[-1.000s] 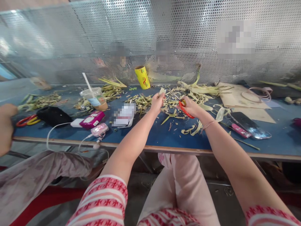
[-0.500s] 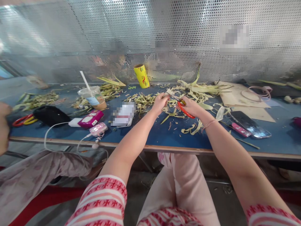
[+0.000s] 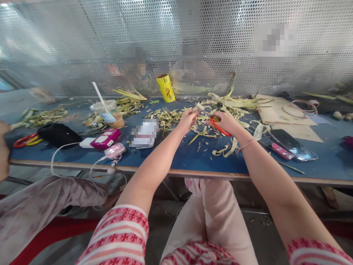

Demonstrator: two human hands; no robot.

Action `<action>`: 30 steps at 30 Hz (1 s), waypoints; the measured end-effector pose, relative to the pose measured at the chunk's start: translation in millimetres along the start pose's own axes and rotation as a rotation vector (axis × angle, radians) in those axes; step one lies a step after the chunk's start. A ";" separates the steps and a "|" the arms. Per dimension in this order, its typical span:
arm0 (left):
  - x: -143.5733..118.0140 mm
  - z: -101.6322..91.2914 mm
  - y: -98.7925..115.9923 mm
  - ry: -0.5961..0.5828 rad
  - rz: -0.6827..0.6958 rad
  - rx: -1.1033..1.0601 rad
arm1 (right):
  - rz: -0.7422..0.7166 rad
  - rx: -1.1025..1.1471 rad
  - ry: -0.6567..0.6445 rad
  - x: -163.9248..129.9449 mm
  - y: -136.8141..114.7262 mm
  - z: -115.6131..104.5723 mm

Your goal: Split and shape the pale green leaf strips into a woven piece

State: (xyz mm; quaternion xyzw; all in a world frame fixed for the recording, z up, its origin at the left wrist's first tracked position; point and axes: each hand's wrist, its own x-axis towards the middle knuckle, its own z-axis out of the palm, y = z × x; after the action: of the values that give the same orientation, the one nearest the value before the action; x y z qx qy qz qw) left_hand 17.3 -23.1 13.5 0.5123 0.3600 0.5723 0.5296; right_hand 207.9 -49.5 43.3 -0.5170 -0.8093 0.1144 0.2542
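Observation:
My left hand (image 3: 189,120) is closed, pinching a small pale plant piece (image 3: 195,109) in its fingertips. My right hand (image 3: 226,123) grips red-handled scissors (image 3: 219,127), whose blades point left and reach that piece. Whether the blades are parted is too small to make out. Under and around both hands lie pale green and yellowish plant trimmings (image 3: 171,119), in loose curled strips. A longer bundle of leafy stalks (image 3: 242,103) rests just behind my right hand.
A yellow cardboard tube (image 3: 166,88) stands at the back against a perforated metal panel (image 3: 215,40). Left on the blue table (image 3: 204,158) are a drink cup with straw (image 3: 109,112), a phone (image 3: 145,134) and cabled devices (image 3: 106,139). Another phone (image 3: 293,145) lies right. A person sits at left.
The scissors' handles have shifted slightly right and tilted a little with my right hand. My left hand stays almost in place, still pinching the pale piece.

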 end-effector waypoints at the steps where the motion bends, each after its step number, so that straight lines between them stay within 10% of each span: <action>1: -0.7 0.5 0.9 -0.001 -0.001 0.001 | 0.005 -0.005 0.008 0.1 0.5 -1.0; 30: -5.6 3.9 4.7 -0.124 -0.066 0.051 | 0.032 -0.018 -0.011 5.1 7.2 -5.7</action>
State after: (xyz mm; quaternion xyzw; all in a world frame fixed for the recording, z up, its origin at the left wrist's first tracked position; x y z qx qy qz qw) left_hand 19.5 -29.9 17.6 0.5477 0.3579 0.5124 0.5562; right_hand 214.7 -42.2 46.4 -0.5315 -0.8034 0.1139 0.2432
